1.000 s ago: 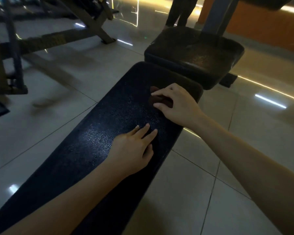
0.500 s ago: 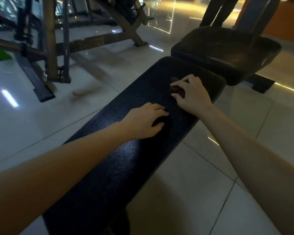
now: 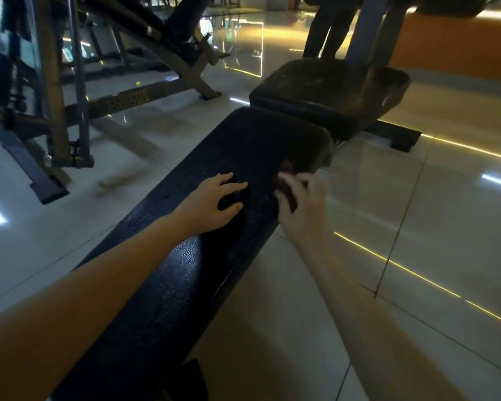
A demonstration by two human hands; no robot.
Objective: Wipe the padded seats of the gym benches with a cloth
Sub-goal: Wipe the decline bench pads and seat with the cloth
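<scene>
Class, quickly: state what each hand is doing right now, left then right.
Left hand: open, resting on the bench pad.
Right hand: blurred, fingers curled on the dark cloth.

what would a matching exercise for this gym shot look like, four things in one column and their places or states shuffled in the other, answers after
Things
1. left hand
2. right hand
3. cloth
4. square seat pad

Places or states
A. beyond the far end of the long bench pad
B. rests on top of the long bench pad, holding nothing
C. at the long bench pad's right edge, fingers curled on the cloth
D. dark, bunched under the right hand's fingers

Pairs: 1-B, 2-C, 3-D, 4-A
</scene>
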